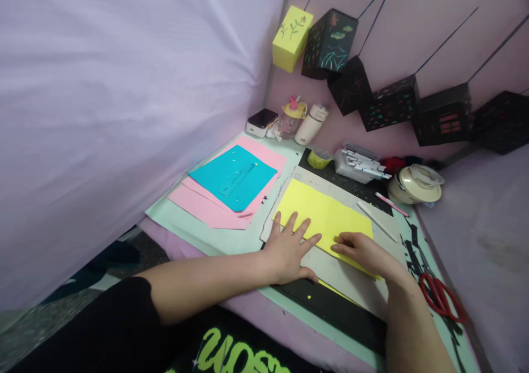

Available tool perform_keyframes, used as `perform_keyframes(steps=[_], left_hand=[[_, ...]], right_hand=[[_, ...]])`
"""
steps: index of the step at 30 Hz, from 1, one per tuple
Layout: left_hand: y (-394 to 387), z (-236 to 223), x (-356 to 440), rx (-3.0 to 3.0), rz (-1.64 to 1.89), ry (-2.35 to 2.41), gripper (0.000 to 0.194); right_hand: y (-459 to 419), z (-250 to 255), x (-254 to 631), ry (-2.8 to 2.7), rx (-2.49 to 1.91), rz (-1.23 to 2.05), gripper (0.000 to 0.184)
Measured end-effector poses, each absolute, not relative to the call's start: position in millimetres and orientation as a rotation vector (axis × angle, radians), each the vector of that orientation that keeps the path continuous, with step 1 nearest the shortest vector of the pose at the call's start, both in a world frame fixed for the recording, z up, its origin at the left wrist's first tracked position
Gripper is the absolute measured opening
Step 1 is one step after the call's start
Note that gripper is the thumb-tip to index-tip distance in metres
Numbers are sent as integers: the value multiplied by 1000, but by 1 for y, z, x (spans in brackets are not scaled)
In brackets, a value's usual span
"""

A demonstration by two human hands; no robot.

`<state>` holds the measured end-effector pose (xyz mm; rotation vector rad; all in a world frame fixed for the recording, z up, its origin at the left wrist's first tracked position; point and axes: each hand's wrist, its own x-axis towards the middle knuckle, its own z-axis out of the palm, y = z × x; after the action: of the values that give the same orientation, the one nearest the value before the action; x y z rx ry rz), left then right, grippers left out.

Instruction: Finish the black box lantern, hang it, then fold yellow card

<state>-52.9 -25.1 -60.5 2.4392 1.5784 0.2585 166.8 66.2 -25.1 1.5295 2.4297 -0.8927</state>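
Observation:
A yellow sheet of paper (326, 210) lies on a grey board (351, 278), over black card (322, 301). My left hand (289, 252) is flat with its fingers spread, fingertips on the near left edge of the sheet and the palm on the board. At the sheet's near edge, toward its right side, my right hand (363, 252) has its fingers curled and pinched on the paper. A yellow strip (339, 292) shows along the board's near edge. Beyond my right hand, a white pen (376, 221) rests across the board's right side.
Pink sheets (202, 207) with a blue sheet (223, 166) and a clear ruler (239, 180) lie at left. Red-handled scissors (440, 296) and black scraps are at right. Tape (319, 158), a box of pens (359, 163), bottles (312, 124) and a lidded pot (415, 184) stand behind.

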Motion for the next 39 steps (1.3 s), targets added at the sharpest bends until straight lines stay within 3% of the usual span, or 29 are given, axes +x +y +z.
perform_keyframes(steps=[22, 39], left_hand=[[-22, -72, -50, 2433, 231, 1622, 95], [-19, -73, -50, 2481, 219, 1628, 94]], right_hand=[[67, -24, 169, 2473, 1537, -885, 37], [55, -23, 173, 2401, 1700, -536, 33]])
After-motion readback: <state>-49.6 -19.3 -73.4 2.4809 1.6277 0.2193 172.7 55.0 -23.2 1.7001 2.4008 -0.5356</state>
